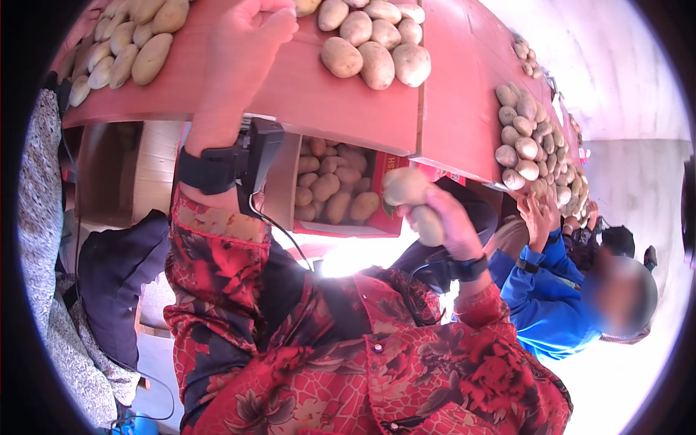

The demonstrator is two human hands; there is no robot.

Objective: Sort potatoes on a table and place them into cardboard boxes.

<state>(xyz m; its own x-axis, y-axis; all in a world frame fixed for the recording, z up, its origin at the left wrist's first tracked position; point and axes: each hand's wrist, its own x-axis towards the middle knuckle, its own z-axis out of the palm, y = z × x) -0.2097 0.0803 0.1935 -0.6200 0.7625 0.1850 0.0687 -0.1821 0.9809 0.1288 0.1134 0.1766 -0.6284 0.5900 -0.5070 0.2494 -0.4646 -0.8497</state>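
Note:
My right hand grips two potatoes, a larger upper potato and a smaller lower potato. It is beside the right end of an open cardboard box that holds loose potatoes, below the table edge. My left hand reaches over the red tabletop, its far part cut off by the top of the view. Close to its fingertips is a potato; whether they touch cannot be told. A group of potatoes lies to the right of that hand.
Another potato pile lies at the table's left. A larger pile lies at the right, where a person in blue sleeves has hands. An open carton stands at lower left. Beside it is someone's dark-clothed leg.

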